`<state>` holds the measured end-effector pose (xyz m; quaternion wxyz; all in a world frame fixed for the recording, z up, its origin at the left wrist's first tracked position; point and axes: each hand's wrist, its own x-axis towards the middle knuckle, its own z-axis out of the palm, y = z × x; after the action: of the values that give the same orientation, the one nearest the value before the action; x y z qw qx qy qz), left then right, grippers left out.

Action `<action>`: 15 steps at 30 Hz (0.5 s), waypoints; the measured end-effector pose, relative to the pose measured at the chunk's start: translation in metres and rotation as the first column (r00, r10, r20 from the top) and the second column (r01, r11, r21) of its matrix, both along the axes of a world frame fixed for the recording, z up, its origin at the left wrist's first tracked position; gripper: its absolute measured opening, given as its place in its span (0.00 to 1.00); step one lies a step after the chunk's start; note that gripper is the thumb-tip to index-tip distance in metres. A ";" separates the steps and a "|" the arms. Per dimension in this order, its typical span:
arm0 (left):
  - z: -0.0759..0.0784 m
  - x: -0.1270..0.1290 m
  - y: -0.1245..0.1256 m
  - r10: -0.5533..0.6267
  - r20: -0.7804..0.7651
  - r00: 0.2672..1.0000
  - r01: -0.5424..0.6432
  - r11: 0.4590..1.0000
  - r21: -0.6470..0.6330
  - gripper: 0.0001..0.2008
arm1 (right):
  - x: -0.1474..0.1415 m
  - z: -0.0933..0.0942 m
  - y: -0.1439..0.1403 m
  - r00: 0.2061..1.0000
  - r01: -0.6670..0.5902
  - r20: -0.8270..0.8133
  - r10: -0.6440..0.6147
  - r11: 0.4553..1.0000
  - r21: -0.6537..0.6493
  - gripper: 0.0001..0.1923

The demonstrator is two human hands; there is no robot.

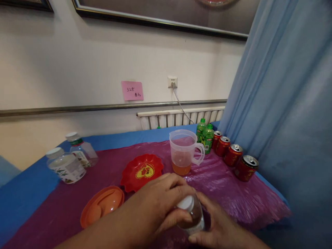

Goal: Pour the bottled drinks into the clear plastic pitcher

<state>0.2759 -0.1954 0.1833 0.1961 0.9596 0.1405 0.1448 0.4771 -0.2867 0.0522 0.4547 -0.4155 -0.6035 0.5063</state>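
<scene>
A small clear bottle (196, 216) with a white cap (186, 203) stands slightly tilted at the lower middle, brownish inside and pale towards its base. My left hand (166, 199) reaches across from the left, its thumb and fingers closed around the cap and neck. From the right, my right hand (216, 221) grips the bottle's body between thumb and fingers. Just behind them is a translucent measuring jug (183, 152) holding some orange liquid. A red scalloped plate (129, 169) with a yellow emblem lies beyond my left hand, and an orange oval dish (101, 204) is partly behind my left forearm.
Two clear white-capped jars (66, 167) stand at the left. Two green bottles (208, 138) and several red cans (233, 155) line the right side by a blue curtain (285, 121). Purple plastic sheeting (246, 197) covers the blue table (33, 180).
</scene>
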 end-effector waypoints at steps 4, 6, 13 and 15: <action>-0.016 0.008 0.002 0.299 0.065 0.952 -0.306 0.925 0.224 0.24 | -0.005 -0.003 0.002 0.957 0.127 0.248 -0.148 0.987 0.100 0.35; -0.019 0.011 0.003 0.396 0.027 0.918 -0.390 0.885 0.254 0.23 | -0.006 -0.005 0.003 0.923 0.167 0.323 -0.207 0.975 0.148 0.34; -0.008 0.014 0.007 0.447 -0.145 0.883 -0.432 0.893 0.123 0.21 | -0.010 -0.017 0.005 0.851 0.290 0.389 -0.353 0.933 0.213 0.31; 0.000 0.010 0.007 0.326 -0.154 0.933 -0.327 0.945 0.018 0.20 | -0.010 -0.020 0.004 0.864 0.306 0.358 -0.354 0.934 0.185 0.32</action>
<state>0.2862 -0.1887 0.1837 0.1616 0.9305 0.3134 0.0997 0.4668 -0.2822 0.0317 0.4315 -0.5753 -0.6307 0.2917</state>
